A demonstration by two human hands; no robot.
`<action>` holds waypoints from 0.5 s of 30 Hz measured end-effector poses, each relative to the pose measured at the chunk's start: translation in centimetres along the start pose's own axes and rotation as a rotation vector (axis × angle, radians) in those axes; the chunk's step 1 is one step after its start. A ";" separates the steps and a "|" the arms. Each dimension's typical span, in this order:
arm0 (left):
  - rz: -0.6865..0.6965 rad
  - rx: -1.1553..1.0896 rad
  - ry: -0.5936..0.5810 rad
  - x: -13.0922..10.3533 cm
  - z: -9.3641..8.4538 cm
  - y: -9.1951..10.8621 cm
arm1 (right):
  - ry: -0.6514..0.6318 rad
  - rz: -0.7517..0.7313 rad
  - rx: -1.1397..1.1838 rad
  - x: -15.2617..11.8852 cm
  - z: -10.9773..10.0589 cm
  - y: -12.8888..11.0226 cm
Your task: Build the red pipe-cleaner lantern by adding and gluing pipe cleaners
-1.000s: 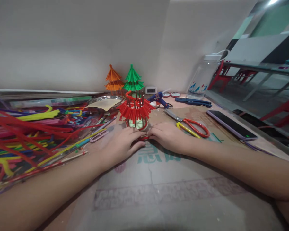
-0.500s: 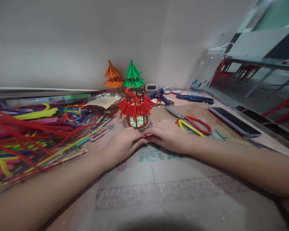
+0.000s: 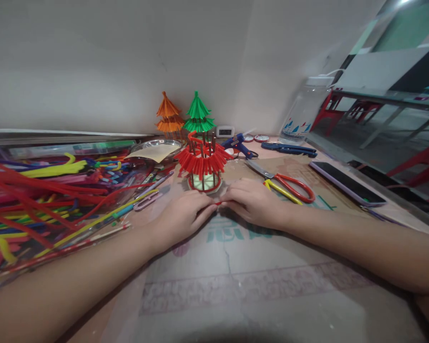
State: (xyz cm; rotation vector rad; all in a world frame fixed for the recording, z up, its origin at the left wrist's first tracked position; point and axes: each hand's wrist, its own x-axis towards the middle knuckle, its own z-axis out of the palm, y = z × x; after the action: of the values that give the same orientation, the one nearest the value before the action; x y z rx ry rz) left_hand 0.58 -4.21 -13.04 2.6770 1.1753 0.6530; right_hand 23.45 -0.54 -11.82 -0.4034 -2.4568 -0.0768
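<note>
A short bit of red pipe cleaner (image 3: pixel 219 203) shows between my two hands, just above the covered table. My left hand (image 3: pixel 189 209) pinches its left end between thumb and fingers. From the other side my right hand (image 3: pixel 250 202) pinches the right end; most of the piece is hidden by the fingers. Right behind the hands stands a small round pavilion model (image 3: pixel 203 164), with a red pipe-cleaner fringe roof, brown posts and a pale base. Beyond it are a finished-looking green pavilion (image 3: pixel 199 112) and an orange one (image 3: pixel 169 112).
Loose coloured pipe cleaners (image 3: pixel 39 190) cover the left side. To the right lie red-handled scissors (image 3: pixel 293 186), a phone (image 3: pixel 346 183) and blue pliers (image 3: pixel 289 149). A blue glue gun (image 3: pixel 238 143), a metal plate (image 3: pixel 168 145) and a clear bottle (image 3: pixel 302 112) stand towards the wall.
My right hand has shifted slightly to the right, and the hands' fingertips are a little further apart. Less of the red piece shows. The view has moved slightly.
</note>
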 end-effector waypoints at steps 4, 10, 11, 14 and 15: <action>-0.001 0.000 -0.001 0.1 0.0 0.0 | 0.092 -0.059 0.082 0.0 -0.7 -0.2; -0.103 -0.048 0.005 0.3 -0.5 0.2 | 0.090 -0.231 -0.025 -0.2 -1.3 -0.5; -0.118 -0.066 0.016 0.3 -0.6 0.3 | 0.059 -0.275 -0.051 -0.1 -1.3 -0.5; -0.150 -0.117 0.068 0.3 -0.7 0.4 | 0.003 -0.361 -0.090 0.0 -1.3 -0.5; -0.160 -0.130 0.083 0.3 -0.7 0.4 | 0.003 -0.379 -0.091 0.1 -1.4 -0.6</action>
State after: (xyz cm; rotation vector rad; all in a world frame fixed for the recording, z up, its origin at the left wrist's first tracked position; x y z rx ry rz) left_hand 0.74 -4.30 -12.22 2.4413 1.3028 0.7912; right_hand 24.02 -1.33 -10.65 0.0292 -2.5024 -0.3480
